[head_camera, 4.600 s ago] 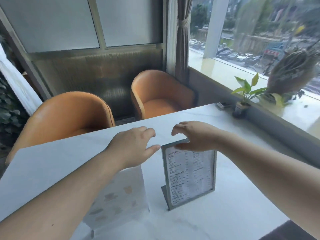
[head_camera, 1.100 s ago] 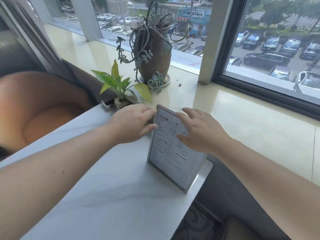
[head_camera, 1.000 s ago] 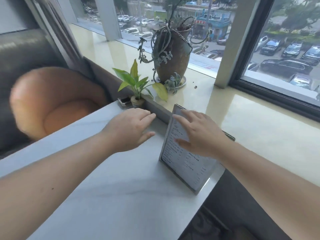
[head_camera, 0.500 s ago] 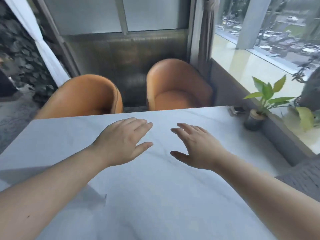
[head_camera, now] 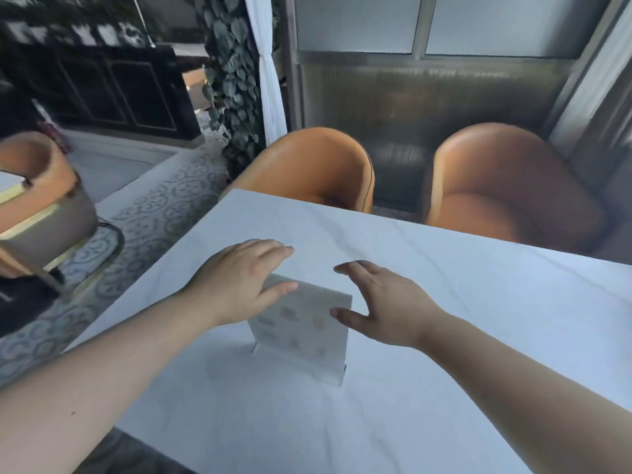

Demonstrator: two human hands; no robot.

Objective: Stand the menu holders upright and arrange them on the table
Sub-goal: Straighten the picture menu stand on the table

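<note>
Bench [head_camera: 444,319], white marble-patterned top, seen from my head camera; picture somewhat blurred. Item one: menu holder [head_camera: 302,331], clear acrylic with a pale card showing faint brownish marks, standing upright on its base near the middle of the bench, towards my side. Item two: my left hand [head_camera: 239,285], fingers spread and loosely extended, thumb lying at the holder's upper left corner; whether it presses the edge I cannot tell. Item three: my right hand [head_camera: 386,302], fingers splayed, thumb at the holder's upper right edge, palm beside it and not closed round anything. Both hands sit one to each side of the holder, apart from one another. Beyond the far edge: two orange tub chairs [head_camera: 506,186], side by side.
</note>
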